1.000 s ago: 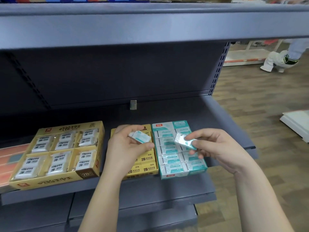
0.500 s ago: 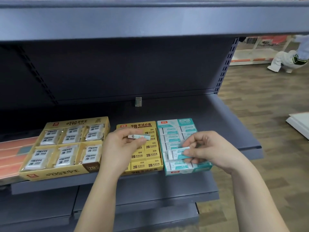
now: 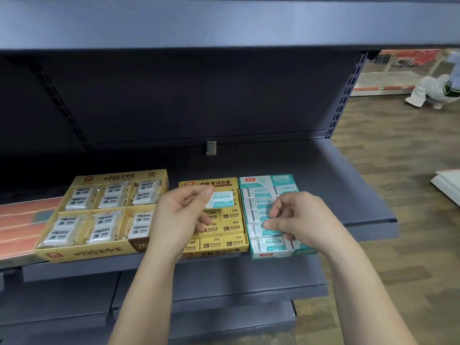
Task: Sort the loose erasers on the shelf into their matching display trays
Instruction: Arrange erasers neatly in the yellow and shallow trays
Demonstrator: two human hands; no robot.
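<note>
Three display trays stand side by side on the dark shelf (image 3: 348,185): a wide yellow tray (image 3: 87,252) of wrapped white erasers, a narrow yellow 2B tray (image 3: 206,183), and a teal tray (image 3: 258,181) of teal-and-white erasers. My left hand (image 3: 179,217) hovers over the narrow yellow tray and pinches a teal-and-white eraser (image 3: 221,199) flat side up. My right hand (image 3: 298,217) is down on the teal tray, fingers closed on another teal eraser (image 3: 263,229) that lies among the rows.
Orange flat packs (image 3: 20,220) lie at the shelf's left end. A small clip (image 3: 211,147) sits at the back wall. An upper shelf (image 3: 224,21) overhangs. A person's legs (image 3: 433,93) and a white board (image 3: 448,185) are on the wooden floor at right.
My right hand has lowered its teal eraser from mid-air down into the teal tray. My left hand has turned its eraser from edge-on to flat. The camera has drifted left.
</note>
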